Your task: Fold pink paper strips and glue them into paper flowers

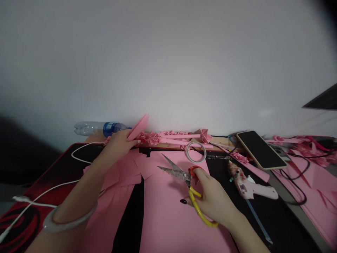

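My right hand [210, 198] grips scissors [184, 177] with one orange and one yellow handle, their blades spread apart and pointing up-left over a large pink paper sheet [168, 211]. My left hand [119, 142] reaches toward the wall and pinches a folded pink paper piece [138, 127], lifted off the desk. A pale bangle [67, 219] sits on my left forearm. Several folded pink paper flowers [158, 137] lie in a row along the wall edge.
A tape ring [196, 151] lies just beyond the scissors. A pink glue gun [249, 184], a phone [260, 149] and black cables sit at right with more pink paper. A water bottle [98, 128] lies at back left; a white cable [44, 193] crosses the dark desk mat [60, 165].
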### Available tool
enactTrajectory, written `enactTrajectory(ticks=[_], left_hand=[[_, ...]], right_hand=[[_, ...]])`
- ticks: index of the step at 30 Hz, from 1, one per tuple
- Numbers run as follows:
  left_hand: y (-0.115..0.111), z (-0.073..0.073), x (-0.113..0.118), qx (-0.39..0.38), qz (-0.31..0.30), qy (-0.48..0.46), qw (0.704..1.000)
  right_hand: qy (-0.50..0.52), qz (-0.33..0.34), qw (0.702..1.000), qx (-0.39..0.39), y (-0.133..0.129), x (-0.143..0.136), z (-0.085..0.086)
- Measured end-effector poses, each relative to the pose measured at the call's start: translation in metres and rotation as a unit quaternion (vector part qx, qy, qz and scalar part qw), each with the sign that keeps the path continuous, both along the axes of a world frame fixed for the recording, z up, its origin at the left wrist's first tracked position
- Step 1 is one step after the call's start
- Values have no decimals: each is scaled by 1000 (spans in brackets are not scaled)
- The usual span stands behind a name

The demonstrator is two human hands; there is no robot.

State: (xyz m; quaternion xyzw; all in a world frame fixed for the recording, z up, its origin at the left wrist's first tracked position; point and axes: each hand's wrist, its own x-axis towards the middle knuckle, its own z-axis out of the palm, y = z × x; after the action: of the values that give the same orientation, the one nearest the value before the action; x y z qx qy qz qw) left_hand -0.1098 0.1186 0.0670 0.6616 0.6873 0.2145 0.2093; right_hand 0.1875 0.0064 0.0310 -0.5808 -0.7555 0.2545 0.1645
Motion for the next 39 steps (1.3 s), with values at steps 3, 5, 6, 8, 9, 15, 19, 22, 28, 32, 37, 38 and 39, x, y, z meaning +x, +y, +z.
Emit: enactTrajectory(ticks=[3, 5, 6, 8, 9, 15, 19, 22, 28, 32, 37, 38, 39], left_hand=[[-2, 1, -2, -2, -23, 25, 999], [-3, 2, -2, 6, -24, 26, 999], [-4, 4, -2, 15, -14, 27, 999], [-7, 8, 0, 41, 6, 17, 999], [-9, 11, 2, 52, 8, -4, 999], [-28, 23, 26, -47, -152, -251, 955], [-36, 22, 41, -91, -236, -253, 934], [-40, 20, 46, -113, -271, -236, 926], [-50, 18, 53, -129, -312, -217, 916], [-53, 17, 58, -128, -336, -206, 910], [-54, 19, 61, -120, -337, -178, 917], [-54, 19, 61, -115, -335, -176, 918], [-54, 20, 62, -110, -333, -175, 920]], right_hand=[[-1, -4, 1000, -4, 0, 0, 0], [1, -6, 1000, -8, 0, 0, -1], [2, -7, 1000, -9, 0, 0, -1], [2, -9, 1000, -11, 1, 0, -2], [2, -11, 1000, -12, 1, 0, -3], [29, -16, 999, -11, 0, 0, -1], [64, -14, 998, 7, -1, 0, 1], [79, -4, 997, 9, -2, 1, 2], [107, -4, 994, 1, -3, -1, 2], [129, 5, 992, -6, -4, -3, 1], [153, 18, 988, -21, -4, -4, 0], [156, 19, 987, -22, -4, -4, 1], [159, 19, 987, -23, -3, -4, 1]])
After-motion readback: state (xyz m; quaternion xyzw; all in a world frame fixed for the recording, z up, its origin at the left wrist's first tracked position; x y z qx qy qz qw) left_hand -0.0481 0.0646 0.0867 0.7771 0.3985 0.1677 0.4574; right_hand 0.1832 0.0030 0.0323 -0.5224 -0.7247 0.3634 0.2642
